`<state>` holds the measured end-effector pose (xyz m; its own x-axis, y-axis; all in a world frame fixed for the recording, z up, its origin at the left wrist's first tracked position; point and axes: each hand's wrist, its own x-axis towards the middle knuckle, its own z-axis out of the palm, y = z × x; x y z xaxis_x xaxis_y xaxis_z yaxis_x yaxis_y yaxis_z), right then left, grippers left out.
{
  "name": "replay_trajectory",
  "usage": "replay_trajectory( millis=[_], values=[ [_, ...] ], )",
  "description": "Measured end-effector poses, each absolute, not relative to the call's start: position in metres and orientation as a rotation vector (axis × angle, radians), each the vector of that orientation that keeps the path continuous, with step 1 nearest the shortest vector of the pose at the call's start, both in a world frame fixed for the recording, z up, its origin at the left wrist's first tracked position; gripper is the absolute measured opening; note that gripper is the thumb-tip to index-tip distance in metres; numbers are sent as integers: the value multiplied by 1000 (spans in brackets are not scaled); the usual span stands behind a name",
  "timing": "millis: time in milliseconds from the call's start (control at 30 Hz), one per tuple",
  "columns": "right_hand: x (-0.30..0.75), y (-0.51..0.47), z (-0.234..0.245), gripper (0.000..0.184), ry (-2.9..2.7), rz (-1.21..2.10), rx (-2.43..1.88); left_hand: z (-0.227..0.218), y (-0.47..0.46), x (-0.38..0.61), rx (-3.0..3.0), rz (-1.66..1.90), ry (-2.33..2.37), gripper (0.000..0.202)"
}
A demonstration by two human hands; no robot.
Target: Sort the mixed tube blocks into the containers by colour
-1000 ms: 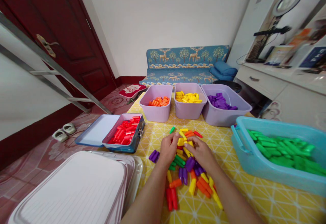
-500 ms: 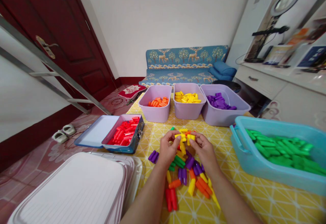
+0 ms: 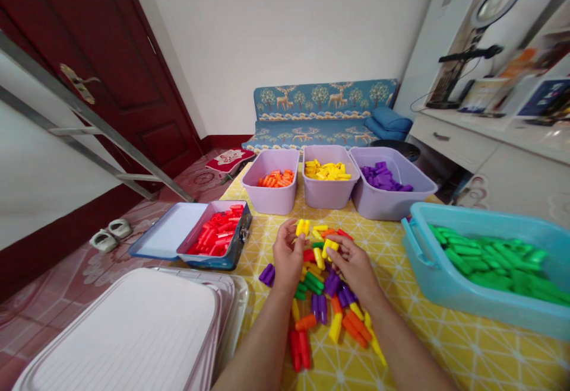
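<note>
Over a loose pile of coloured, tube-shaped plastic pieces (image 3: 314,282), both my hands are raised a little. My left hand (image 3: 288,257) pinches a yellow tube-shaped plastic piece (image 3: 303,227) between thumb and fingers. Between the thumb and fingertips of my right hand (image 3: 355,263) is another yellow tube-shaped piece (image 3: 329,248). The two held pieces are apart. Below and nearer me lie purple pieces (image 3: 319,308), orange pieces (image 3: 356,327) and red pieces (image 3: 299,349), some joined side by side. My hands hide part of the pile.
Behind the pile stand lilac bins with orange (image 3: 269,198), yellow (image 3: 330,193) and purple (image 3: 378,206) pieces. An open tin (image 3: 243,239) of red pieces is left; a turquoise tub (image 3: 481,302) of green pieces is right. Stacked white lids (image 3: 120,331) lie front left.
My hands have moved apart, and the yellow pieces that were close together are now separated, one in each hand. The right hand has come slightly lower and nearer.
</note>
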<state>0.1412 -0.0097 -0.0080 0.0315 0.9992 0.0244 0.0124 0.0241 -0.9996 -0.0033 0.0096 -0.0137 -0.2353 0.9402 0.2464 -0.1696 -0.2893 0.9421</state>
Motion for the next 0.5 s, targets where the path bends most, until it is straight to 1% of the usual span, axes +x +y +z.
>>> replay_trajectory(
  millis=[67,167,267,300,333,400,467,500],
  values=[
    [146,-6,1,36,-1253,1188,-1242,-12,9,-5,1090,1698,1101,40],
    [156,7,27,34,-1366,1210,-1303,-11,9,-6,1074,1686,1158,39],
    [165,30,64,31,-1430,1105,-1312,-13,9,-6,1087,1662,1195,38],
    [166,39,76,33,-1423,1068,-1303,-14,10,-6,1098,1661,1204,37],
    [166,47,87,37,-1384,1025,-1268,-15,11,-6,1109,1661,1212,36],
    [164,59,103,53,-1259,971,-1116,-17,12,-6,1123,1662,1223,34],
    [159,64,106,67,-1168,935,-977,-19,14,-6,1132,1661,1234,33],
    [156,63,102,70,-1162,926,-956,-20,14,-7,1140,1658,1240,33]
  ],
)
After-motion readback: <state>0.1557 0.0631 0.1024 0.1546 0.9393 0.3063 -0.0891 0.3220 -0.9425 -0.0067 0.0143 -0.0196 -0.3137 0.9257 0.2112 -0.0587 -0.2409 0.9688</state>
